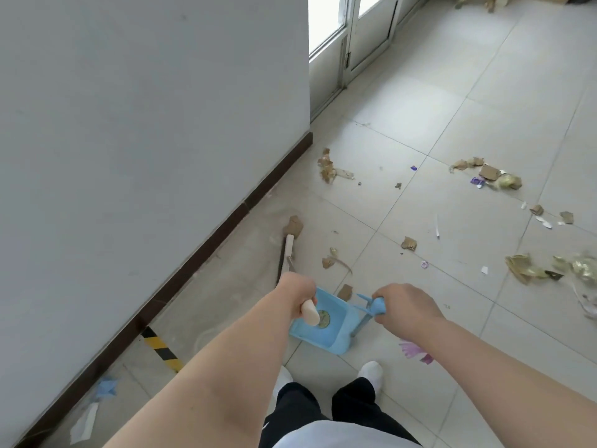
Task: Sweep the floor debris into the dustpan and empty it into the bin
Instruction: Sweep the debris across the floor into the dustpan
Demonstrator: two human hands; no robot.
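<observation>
My left hand (pixel 298 294) grips the cream handle of a broom (pixel 288 250); its head rests on the tiled floor near the wall, touching a brown cardboard scrap (pixel 293 225). In my right hand (pixel 405 307) is the blue handle of a light blue dustpan (pixel 326 331), which sits low in front of my feet. A cardboard piece (pixel 345 291) lies at the pan's far edge. Torn cardboard and crumpled wrappers (pixel 331 169) are scattered ahead, with more debris (pixel 491 174) to the right. No bin is in view.
A grey wall (pixel 145 124) with a dark skirting board runs along the left. A glass door (pixel 361 33) stands at the back. Yellow-black tape (pixel 161 349), blue and white paper scraps (pixel 105 388) and a purple scrap (pixel 415 352) lie near my white shoes.
</observation>
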